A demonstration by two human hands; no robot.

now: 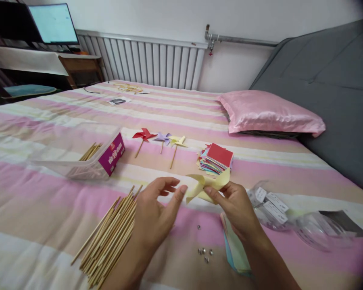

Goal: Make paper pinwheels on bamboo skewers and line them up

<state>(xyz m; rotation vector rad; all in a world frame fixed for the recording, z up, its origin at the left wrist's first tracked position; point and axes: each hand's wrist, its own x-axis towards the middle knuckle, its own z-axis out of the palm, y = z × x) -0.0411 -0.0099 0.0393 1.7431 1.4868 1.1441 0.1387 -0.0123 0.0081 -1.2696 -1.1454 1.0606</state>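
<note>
**crafty_k:** Yellow pinwheel paper (206, 186) is pinched in the right hand (234, 203), thumb and fingers clamped on its lower edge, held up just above the bed (48, 209). The flaps already look curled toward the middle, so I'd call this the folding and gathering step, before anything gets pinned.

**stickfan:** And the left hand (157, 211)?

**crafty_k:** Fingers apart, holding nothing, fingertips just short of the paper's left flap. It looks like it's coming in to steady or tuck that flap.

**stickfan:** So what does the next move need?

**crafty_k:** My guess: keep all the tips stacked at the center while one of the small metal pins (205, 252), lying just below and between the hands, gets picked up. Then a stick from the bundle of wooden sticks (109, 237), just left of the left hand. It's tricky because letting go lets the flaps spring open.

**stickfan:** Any finished ones?

**crafty_k:** Three, beyond the hands: red pinwheel (143, 135), purple pinwheel (163, 138), yellow pinwheel (178, 141). The stack of colored paper squares (217, 158) sits just past the right hand.
</note>
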